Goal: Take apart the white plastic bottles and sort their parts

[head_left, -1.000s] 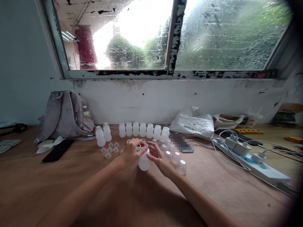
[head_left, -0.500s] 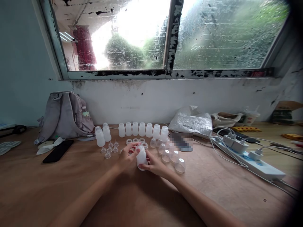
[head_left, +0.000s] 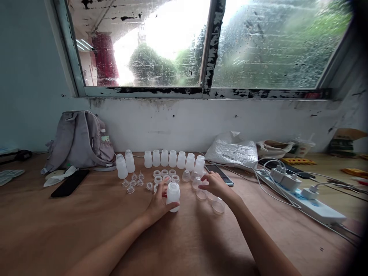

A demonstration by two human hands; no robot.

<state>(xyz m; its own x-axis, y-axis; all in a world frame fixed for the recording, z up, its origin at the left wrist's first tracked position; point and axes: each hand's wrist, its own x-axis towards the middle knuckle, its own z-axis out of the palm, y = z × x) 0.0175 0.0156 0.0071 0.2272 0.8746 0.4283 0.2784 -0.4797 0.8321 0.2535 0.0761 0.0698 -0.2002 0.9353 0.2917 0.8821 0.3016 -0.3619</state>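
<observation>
Upright on the table stands a frosted white baby bottle (head_left: 173, 199) with a ring on its top, and my left hand (head_left: 159, 205) is wrapped round its left side, thumb across the front. Over the clear dome caps (head_left: 218, 206) to the right, my right hand (head_left: 214, 184) hovers with thumb and fingers apart. Its fingertips are close to one cap (head_left: 196, 183); whether they touch it I cannot tell. Several white rings (head_left: 175, 178) lie just behind the bottle, partly hidden by my left hand. Clear teats (head_left: 130, 189) sit farther left.
A row of open frosted bottles (head_left: 172, 159) lines the back, with two capped bottles (head_left: 121, 166) at its left. A phone (head_left: 227, 179) lies behind my right hand, and a black phone (head_left: 70, 184) at left. A power strip (head_left: 313, 205) with cables runs along the right.
My right hand has left the bottle and moved right to the clear caps. My left hand has shifted from the bottle's top to its side. The bottle now stands straighter.
</observation>
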